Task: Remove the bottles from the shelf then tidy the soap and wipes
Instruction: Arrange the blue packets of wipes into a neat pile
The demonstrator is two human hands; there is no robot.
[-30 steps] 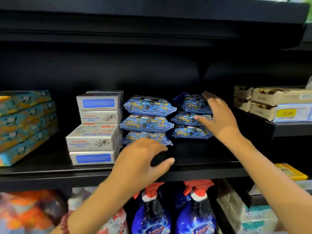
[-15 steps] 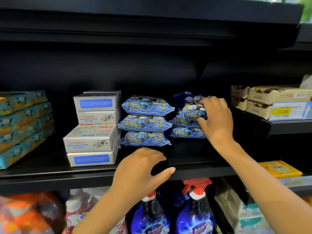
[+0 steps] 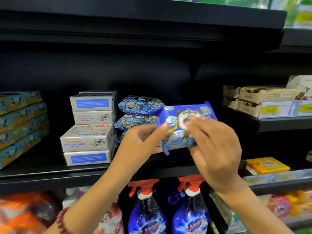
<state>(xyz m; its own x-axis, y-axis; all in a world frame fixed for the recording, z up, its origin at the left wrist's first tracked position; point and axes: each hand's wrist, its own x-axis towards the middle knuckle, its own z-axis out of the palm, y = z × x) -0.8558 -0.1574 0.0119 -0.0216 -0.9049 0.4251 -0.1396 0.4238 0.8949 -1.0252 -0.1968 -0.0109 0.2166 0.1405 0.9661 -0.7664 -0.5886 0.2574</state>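
Observation:
A blue wipes pack (image 3: 184,127) with a cartoon print is held tilted in front of the black shelf (image 3: 50,173), blurred. My left hand (image 3: 141,142) grips its left edge, thumb on the front. My right hand (image 3: 214,149) holds its right side, fingers laid over the front. Behind it a stack of matching wipes packs (image 3: 140,112) lies on the shelf. Left of those stand several white goat soap boxes (image 3: 89,129), stacked. The right wipes stack is hidden behind the held pack and my hands.
Teal boxes (image 3: 20,124) are stacked at the shelf's far left. Beige boxes (image 3: 256,100) with a yellow 13.80 price tag (image 3: 271,110) sit on the right shelf. Two blue spray bottles (image 3: 146,213) with red triggers stand on the shelf below. A yellow box (image 3: 266,165) lies lower right.
My right hand has pulled a wipes pack off the right stack and brought it forward. My left hand rose from the shelf edge and took hold of the pack's left side.

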